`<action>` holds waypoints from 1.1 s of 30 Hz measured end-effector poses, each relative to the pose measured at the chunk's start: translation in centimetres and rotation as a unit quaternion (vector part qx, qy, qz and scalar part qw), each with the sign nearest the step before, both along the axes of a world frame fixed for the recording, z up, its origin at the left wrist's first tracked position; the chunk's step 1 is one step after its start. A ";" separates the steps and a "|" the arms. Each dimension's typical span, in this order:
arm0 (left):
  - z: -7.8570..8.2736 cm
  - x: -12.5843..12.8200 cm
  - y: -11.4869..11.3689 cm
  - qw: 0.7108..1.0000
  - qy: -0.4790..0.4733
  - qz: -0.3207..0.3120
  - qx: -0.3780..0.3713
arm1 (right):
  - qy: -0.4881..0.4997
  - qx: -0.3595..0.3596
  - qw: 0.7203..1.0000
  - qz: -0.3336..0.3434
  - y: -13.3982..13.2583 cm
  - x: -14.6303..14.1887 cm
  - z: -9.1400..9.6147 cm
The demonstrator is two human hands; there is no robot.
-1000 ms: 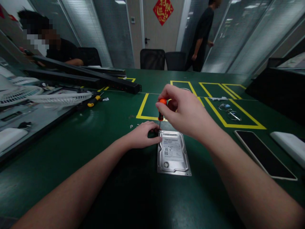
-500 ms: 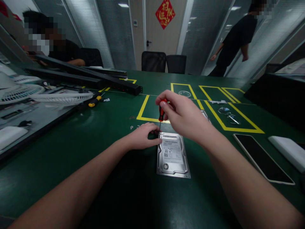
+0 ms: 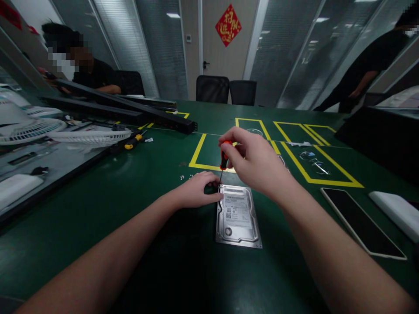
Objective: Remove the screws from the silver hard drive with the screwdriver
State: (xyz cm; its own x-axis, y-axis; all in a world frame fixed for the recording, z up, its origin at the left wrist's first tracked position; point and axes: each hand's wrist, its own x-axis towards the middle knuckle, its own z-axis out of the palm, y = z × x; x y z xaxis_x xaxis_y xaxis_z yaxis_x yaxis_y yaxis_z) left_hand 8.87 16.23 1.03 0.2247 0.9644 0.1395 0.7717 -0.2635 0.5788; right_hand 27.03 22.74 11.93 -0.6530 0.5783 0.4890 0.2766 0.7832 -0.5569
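Note:
A silver hard drive (image 3: 240, 220) with a white label lies flat on the green table in front of me. My left hand (image 3: 196, 192) holds its far left corner, thumb on the top edge and fingers curled at the side. Above that corner, my right hand (image 3: 258, 157) pinches a red and black screwdriver (image 3: 224, 161). The screwdriver stands nearly upright, its tip at the corner of the drive; the exact contact point is too small to make out. Several tiny screws (image 3: 182, 177) lie left of my left hand's fingers.
A phone (image 3: 362, 222) and a white box-like object (image 3: 394, 213) lie at right. Glasses (image 3: 316, 162) rest within yellow tape. At left are a yellow and black screwdriver (image 3: 133, 141), white fan parts (image 3: 91, 137) and long black bars (image 3: 157, 114). One person sits far left; another stands far right.
The view has tilted slightly, so the table sits a little lower. The person at the right has moved further right. Both my hands keep their hold, with the screwdriver at the same corner.

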 end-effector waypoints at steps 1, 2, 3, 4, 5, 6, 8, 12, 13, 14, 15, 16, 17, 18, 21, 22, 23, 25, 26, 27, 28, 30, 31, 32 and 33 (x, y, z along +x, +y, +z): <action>0.0 0.0 0.0 1.000 0.000 0.000 0.000 | 0.003 -0.002 1.000 0.002 0.0 0.0 -0.1; 0.0 0.0 0.0 1.000 -0.001 0.001 0.000 | 0.005 -0.003 1.000 0.005 0.0 0.0 -0.1; 0.0 0.0 0.0 1.000 -0.002 0.001 0.001 | 0.007 -0.004 1.000 0.008 0.0 0.0 -0.1; -0.1 0.0 0.0 1.000 -0.002 0.001 0.002 | 0.009 -0.004 1.000 0.011 0.0 0.0 -0.2; -0.1 0.0 0.0 1.000 -0.003 0.001 0.002 | 0.012 -0.004 1.000 0.013 0.0 0.0 -0.2; -0.1 0.0 0.0 1.000 -0.003 0.001 0.001 | 0.014 -0.004 1.000 0.015 0.0 0.0 -0.3; -0.2 0.0 0.1 1.000 -0.006 0.001 0.004 | 0.019 -0.002 1.000 0.021 -0.1 0.0 -0.4; -0.1 0.1 0.1 1.000 -0.009 -0.002 0.009 | 0.025 0.002 0.999 0.031 -0.2 0.0 -0.4; -0.1 0.1 0.1 1.000 -0.008 -0.002 0.009 | 0.026 0.001 0.999 0.032 -0.1 0.0 -0.4; 0.0 0.1 0.1 1.000 -0.008 -0.002 0.008 | 0.026 -0.001 0.999 0.034 -0.1 0.0 -0.4; 0.0 0.1 0.1 1.000 -0.009 -0.002 0.008 | 0.025 -0.006 0.999 0.037 -0.1 0.0 -0.3; -0.1 0.1 0.1 1.000 -0.010 -0.002 0.008 | 0.023 -0.011 0.999 0.040 -0.1 0.0 -0.3; -0.1 0.1 0.1 1.000 -0.011 -0.004 0.009 | 0.021 -0.018 0.999 0.044 -0.1 0.0 -0.3; -0.1 0.1 0.0 1.000 -0.012 -0.004 0.010 | 0.018 -0.027 0.998 0.046 -0.1 0.0 -0.2; -0.2 0.0 0.0 1.000 -0.012 -0.001 0.010 | 0.003 -0.057 0.997 0.048 -0.1 0.1 -0.1; -0.2 0.0 0.0 1.000 -0.011 0.001 0.009 | -0.002 -0.066 0.997 0.051 -0.1 0.2 0.0; -0.2 0.1 0.0 1.000 -0.009 0.003 0.006 | -0.007 -0.074 0.996 0.053 -0.1 0.3 0.1; 0.0 0.1 -0.1 1.000 -0.006 0.004 0.001 | -0.015 -0.083 0.995 0.056 0.0 0.4 0.2; 0.1 0.2 -0.1 1.000 -0.004 0.005 -0.002 | -0.019 -0.084 0.995 0.055 0.0 0.4 0.2; 0.2 0.2 -0.1 1.000 -0.002 0.006 -0.003 | -0.021 -0.081 0.995 0.052 0.0 0.5 0.3; 0.2 0.2 -0.1 1.000 0.000 0.006 -0.003 | -0.021 -0.075 0.996 0.047 0.0 0.5 0.3; 0.4 0.3 -0.1 1.000 0.004 0.006 -0.001 | -0.016 -0.055 0.998 0.037 -0.1 0.4 0.4; 0.4 0.3 -0.1 1.000 0.004 0.005 0.000 | -0.013 -0.044 0.998 0.032 -0.1 0.4 0.5; 0.4 0.3 -0.1 1.000 0.003 0.005 0.001 | -0.010 -0.035 0.999 0.028 -0.1 0.4 0.5; 0.4 0.3 -0.1 1.000 0.003 0.004 0.001 | -0.008 -0.029 0.999 0.025 -0.1 0.4 0.5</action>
